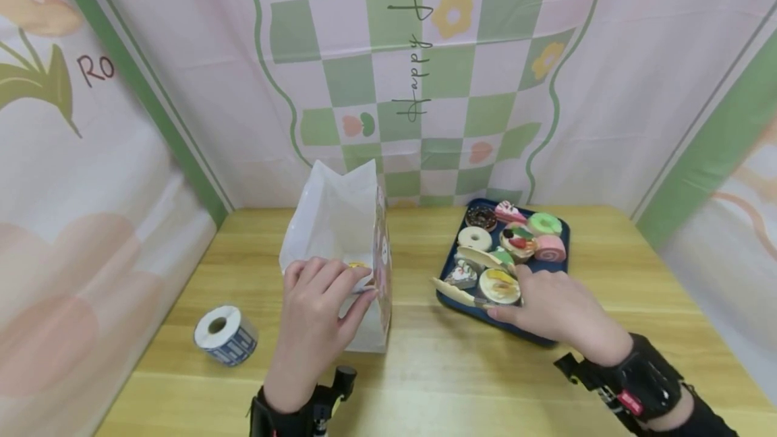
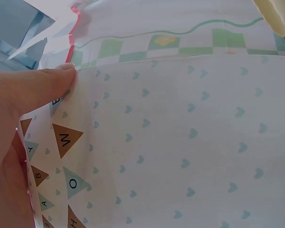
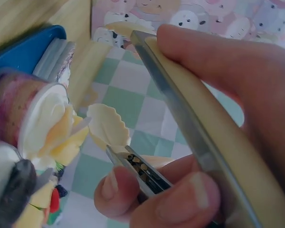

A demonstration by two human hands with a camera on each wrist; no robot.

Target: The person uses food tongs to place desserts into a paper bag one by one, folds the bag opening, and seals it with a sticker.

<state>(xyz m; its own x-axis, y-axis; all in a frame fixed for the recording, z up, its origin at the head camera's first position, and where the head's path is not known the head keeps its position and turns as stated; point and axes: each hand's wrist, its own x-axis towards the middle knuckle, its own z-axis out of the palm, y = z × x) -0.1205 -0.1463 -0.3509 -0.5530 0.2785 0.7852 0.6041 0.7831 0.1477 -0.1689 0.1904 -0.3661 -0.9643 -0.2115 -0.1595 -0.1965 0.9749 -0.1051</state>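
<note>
My right hand (image 1: pixel 552 305) grips a pair of tongs (image 3: pixel 194 118) with cream, leaf-shaped tips, the two arms spread apart. In the head view the tongs reach over the near left part of a dark blue tray (image 1: pixel 528 334). Between their arms, in this view, show a triangular cake slice (image 1: pixel 461 275) and a cup dessert (image 1: pixel 500 285) topped with yellow fruit. The thumb and fingers of my left hand (image 1: pixel 315 309) pinch the near rim of an upright white paper bag (image 2: pixel 180 142) with printed hearts. Its mouth stands open, and a bit of something orange (image 1: pixel 357 264) shows inside.
The tray also bears a chocolate doughnut (image 1: pixel 481 218), a white doughnut (image 1: pixel 475 239), a green doughnut (image 1: pixel 545 224), a pink roll cake (image 1: pixel 550 248) and a fruit-topped cup (image 1: pixel 518 243). A roll of labels (image 1: pixel 226 334) stands at the table's left. Patterned cloth (image 1: pixel 449 73) hangs behind.
</note>
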